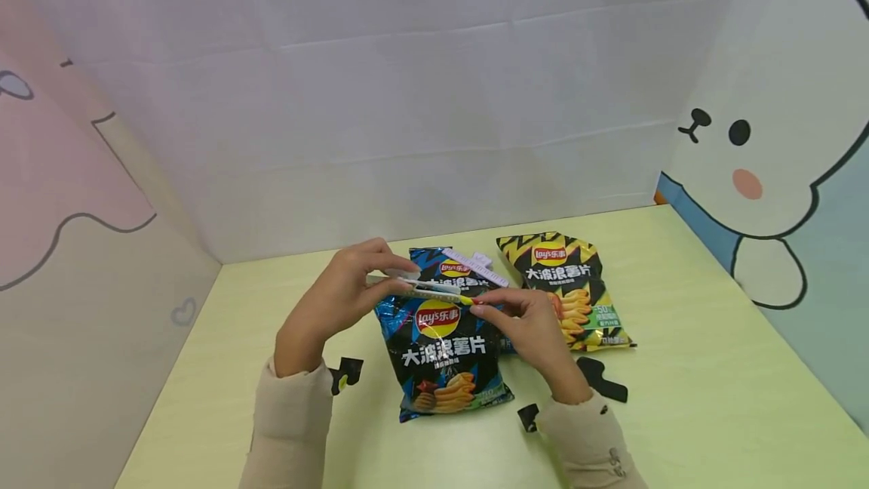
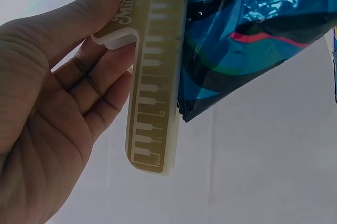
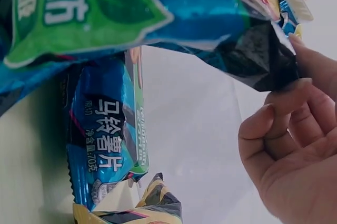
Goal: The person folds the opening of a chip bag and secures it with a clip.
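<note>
A blue and black Lay's chip bag (image 1: 448,357) stands upright between the two hands. My left hand (image 1: 342,289) pinches a flat bag clip (image 2: 152,98) printed with piano keys and ruler marks, thumb on its handle. The clip lies along the bag's top edge; whether its jaws are closed on the bag, I cannot tell. At the other end of that edge, my right hand (image 3: 300,134) pinches the bag's top corner (image 3: 258,58) between thumb and fingers.
Behind stands another blue chip bag (image 1: 426,255), with a pale purple clip (image 1: 475,266) across its top. A yellow and black chip bag (image 1: 577,296) lies to the right. Black scraps lie on the table: one scrap (image 1: 351,370) left, one piece (image 1: 604,381) right.
</note>
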`<state>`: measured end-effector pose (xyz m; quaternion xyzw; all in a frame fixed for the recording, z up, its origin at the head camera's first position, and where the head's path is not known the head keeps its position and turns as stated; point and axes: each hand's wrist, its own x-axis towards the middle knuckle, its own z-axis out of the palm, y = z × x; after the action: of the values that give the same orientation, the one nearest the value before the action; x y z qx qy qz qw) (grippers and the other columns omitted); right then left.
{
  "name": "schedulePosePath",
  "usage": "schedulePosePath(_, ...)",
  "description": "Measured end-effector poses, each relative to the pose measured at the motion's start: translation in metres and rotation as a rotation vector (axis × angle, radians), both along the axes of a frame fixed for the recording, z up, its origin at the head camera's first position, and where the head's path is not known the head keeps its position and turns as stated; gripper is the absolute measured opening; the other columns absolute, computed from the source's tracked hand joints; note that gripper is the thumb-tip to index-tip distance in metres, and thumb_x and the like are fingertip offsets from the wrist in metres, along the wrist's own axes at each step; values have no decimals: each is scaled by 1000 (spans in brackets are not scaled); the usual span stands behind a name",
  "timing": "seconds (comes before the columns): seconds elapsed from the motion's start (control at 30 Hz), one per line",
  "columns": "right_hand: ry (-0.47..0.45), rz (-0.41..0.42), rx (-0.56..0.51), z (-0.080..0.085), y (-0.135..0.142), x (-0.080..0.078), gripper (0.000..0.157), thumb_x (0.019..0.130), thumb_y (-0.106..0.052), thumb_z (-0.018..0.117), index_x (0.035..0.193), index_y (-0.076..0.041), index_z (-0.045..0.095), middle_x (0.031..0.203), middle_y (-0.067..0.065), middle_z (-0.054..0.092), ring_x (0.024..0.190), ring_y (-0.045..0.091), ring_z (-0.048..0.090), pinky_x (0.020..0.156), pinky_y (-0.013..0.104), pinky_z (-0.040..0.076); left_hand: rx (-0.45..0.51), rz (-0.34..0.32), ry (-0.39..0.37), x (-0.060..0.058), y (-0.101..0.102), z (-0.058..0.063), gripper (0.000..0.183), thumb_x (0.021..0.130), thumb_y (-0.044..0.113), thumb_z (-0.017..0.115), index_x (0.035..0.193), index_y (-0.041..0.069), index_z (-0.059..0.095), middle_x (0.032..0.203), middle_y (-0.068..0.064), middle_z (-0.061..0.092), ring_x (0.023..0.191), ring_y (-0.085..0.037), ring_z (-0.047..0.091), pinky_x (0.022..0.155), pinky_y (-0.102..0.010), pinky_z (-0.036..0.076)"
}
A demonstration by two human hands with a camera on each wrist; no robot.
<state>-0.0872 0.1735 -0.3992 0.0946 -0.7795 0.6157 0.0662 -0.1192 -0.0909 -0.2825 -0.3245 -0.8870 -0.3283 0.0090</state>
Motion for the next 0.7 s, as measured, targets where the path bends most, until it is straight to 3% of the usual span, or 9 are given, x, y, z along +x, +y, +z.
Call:
schedulePosePath(0.27, 48, 96, -30, -1, 3, -1, 14, 91, -10, 74, 105, -7, 75, 98, 15, 77, 75, 5, 65, 70, 26, 54, -35, -19, -6, -2, 7, -1, 20, 93, 15, 73, 112, 13, 78, 92, 2, 63, 84, -12, 54, 73, -25, 52)
schedulePosePath(0.4, 37, 128, -58, -1, 4, -1, 17, 91, -4, 72, 108, -3, 72, 101, 19, 75, 76, 5, 63, 67, 24, 52, -44, -25, -4, -3, 11, -1, 20, 93, 15, 73, 112, 14, 78, 90, 3, 62, 81, -12, 51, 72, -24, 48)
schedulePosePath(0.7, 8, 149, -129, -1, 4, -1, 30, 90, 4, 68, 119, 2, 61, 113, 22, 65, 81, 6, 60, 75, 19, 53, -112, -61, 29, -6, 20, 0, 19, 91, 14, 75, 110, 15, 78, 81, 4, 57, 71, -11, 44, 65, -25, 41)
